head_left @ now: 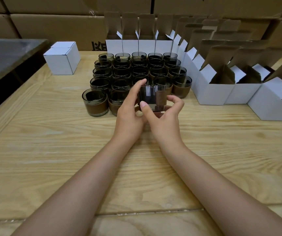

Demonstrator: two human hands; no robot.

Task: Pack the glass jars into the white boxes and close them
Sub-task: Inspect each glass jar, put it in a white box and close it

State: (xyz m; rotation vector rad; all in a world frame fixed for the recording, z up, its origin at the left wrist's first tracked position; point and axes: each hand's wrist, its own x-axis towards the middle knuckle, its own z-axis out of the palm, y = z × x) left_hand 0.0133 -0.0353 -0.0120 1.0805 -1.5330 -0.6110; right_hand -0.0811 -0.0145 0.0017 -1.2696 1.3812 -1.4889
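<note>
Both hands met over the middle of the counter [51, 133] and gripped 1 glass jar [151, 96] between them, held just clear of the wood. The left hand [130, 114] had its fingers [139, 85] curled round the jar's left side and up over its top edge. The right hand [164, 121] pressed its thumb [144, 107] against the near face, while its forefinger hooked round the right side. The jar looked tipped on its side, its brown band turned toward the right fingers and bright streaks of light on the dark glass nearer the left fingers.

Just beyond the fingers, and partly hidden by them, stood the other jars [121, 72], upright and packed close together in rows, 5 across the far row, each dark glass with a brown band round its lower half. The nearest ones sat just left of the left fingers.

To the right of the right fingers a line of open white boxes [210, 92] ran away toward the back, flaps up and brown insides showing. Beyond the jars stood 4 more open boxes [130, 46] side by side. Well to the left of the left fingers, 2 closed white boxes [62, 62] stood one behind the other, touching. Brown cartons [51, 26] were stacked behind everything, and a dark surface [5, 53] lay at the far left.
</note>
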